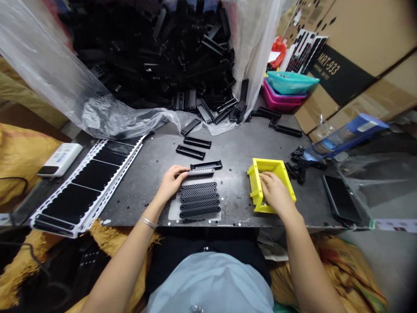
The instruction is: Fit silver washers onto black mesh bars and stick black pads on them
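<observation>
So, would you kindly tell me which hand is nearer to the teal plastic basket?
The right hand is nearer: it is at the yellow bin, on the near side of the teal plastic basket. The left hand is farther away, well to the basket's left.

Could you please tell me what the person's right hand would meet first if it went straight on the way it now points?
The right hand has its fingers inside the yellow plastic bin, so it would probably meet the bin's far left wall first, though depth is unclear.

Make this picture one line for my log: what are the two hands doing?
left hand: touching black mesh strip | right hand: inside yellow bin
</observation>
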The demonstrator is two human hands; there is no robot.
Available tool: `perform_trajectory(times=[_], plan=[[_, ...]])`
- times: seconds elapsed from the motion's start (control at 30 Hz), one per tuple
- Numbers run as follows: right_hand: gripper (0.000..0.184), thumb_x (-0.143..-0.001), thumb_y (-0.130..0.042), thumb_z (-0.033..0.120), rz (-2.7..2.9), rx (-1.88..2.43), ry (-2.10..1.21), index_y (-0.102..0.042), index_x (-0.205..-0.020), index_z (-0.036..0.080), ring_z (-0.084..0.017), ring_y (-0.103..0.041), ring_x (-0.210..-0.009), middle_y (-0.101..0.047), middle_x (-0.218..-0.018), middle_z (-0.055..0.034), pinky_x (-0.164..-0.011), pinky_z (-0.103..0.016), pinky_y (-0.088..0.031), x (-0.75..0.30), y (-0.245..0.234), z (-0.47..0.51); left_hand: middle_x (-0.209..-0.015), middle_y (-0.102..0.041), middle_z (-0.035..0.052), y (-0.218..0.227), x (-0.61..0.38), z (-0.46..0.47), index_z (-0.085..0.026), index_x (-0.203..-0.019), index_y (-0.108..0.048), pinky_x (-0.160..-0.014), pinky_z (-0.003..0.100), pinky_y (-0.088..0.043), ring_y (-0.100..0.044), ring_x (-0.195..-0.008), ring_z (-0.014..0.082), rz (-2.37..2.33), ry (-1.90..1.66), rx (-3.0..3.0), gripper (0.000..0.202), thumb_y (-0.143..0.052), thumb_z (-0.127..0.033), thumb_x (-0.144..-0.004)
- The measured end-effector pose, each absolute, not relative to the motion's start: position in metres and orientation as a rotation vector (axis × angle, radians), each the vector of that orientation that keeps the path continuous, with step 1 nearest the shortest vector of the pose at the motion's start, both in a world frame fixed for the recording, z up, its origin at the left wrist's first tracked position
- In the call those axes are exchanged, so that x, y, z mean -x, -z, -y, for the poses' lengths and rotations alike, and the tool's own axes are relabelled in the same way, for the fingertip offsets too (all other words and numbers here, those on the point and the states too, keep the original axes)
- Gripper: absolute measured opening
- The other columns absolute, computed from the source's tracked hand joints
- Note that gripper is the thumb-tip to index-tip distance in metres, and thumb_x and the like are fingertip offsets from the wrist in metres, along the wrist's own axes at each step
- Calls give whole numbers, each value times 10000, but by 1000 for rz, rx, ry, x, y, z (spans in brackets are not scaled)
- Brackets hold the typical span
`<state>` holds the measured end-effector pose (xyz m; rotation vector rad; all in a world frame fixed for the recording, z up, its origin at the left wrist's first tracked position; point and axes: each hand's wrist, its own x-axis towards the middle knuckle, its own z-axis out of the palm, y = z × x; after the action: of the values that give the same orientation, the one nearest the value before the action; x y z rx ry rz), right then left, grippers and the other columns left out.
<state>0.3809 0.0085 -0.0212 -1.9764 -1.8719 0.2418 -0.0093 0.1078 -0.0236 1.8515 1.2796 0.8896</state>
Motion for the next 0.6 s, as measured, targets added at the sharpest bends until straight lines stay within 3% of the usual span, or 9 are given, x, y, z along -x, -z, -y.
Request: perform_trajectory(times=[0.13, 0.27, 0.3, 0.37, 0.43, 0.5, 0.6], plan=[[451, -992, -430, 233, 1949, 1995, -291, -631, -1394, 201, -348, -547, -1367, -577, -1460, -166, -1161, -570, -442, -381, 26, -4, -1140, -692, 101, 16, 1, -123, -190, -1110, -749, -1038, 452, -540, -665, -1088, 249, -1311, -907, -1891, 323, -571, -416, -965], [388, -939, -506, 201, 2051, 1993, -392, -696, -1277, 203, -317, -626, -1251, -650, -1327, -148, -1121, -495, -488, -385, 19, 9, -1361, -608, 114, -1, 4, -89, -245, -1312, -675, -1212, 530, -375, -543, -1334, 304, -1252, -879, -2007, 466, -650, -514, -932], [388, -908, -556, 203, 2061, 2008, -410, -697, -1270, 207, -320, -641, -1216, -659, -1286, -147, -1100, -492, -500, -386, 16, 13, -1399, -601, 108, -2, 5, -75, -276, -1366, -646, -1218, 545, -366, -529, -1358, 329, -1183, -802, -2058, 598, -748, -559, -850], [498, -832, -661, 207, 2057, 2059, -429, -660, -1329, 210, -343, -643, -1187, -638, -1284, -162, -1066, -508, -509, -389, 12, 15, -1568, -464, 143, -1, 7, -48, -301, -1577, -415, -1242, 624, -293, -430, -1447, 405, -1061, -528, -2267, 1070, -860, -669, -676], [663, -740, -750, 192, 2042, 2115, -436, -611, -1388, 210, -373, -625, -1189, -591, -1332, -186, -1044, -525, -505, -389, 10, 12, -1607, -384, 182, 4, 5, -29, -289, -1649, -248, -1242, 683, -237, -365, -1478, 454, -1082, -399, -2401, 1279, -899, -661, -613], [712, -661, -804, 166, 2036, 2156, -447, -624, -1349, 203, -388, -611, -1176, -578, -1310, -189, -1019, -518, -506, -388, 10, 5, -1556, -410, 193, 11, 1, -20, -276, -1663, -184, -1222, 679, -271, -382, -1452, 450, -1162, -384, -2455, 1241, -885, -561, -679], [556, -650, -820, 164, 2032, 2186, -461, -669, -1184, 191, -350, -622, -1102, -594, -1177, -151, -963, -457, -520, -386, 11, -4, -1480, -457, 185, 16, -7, -19, -269, -1663, -173, -1180, 639, -346, -441, -1381, 428, -1216, -434, -2456, 1146, -833, -456, -744]])
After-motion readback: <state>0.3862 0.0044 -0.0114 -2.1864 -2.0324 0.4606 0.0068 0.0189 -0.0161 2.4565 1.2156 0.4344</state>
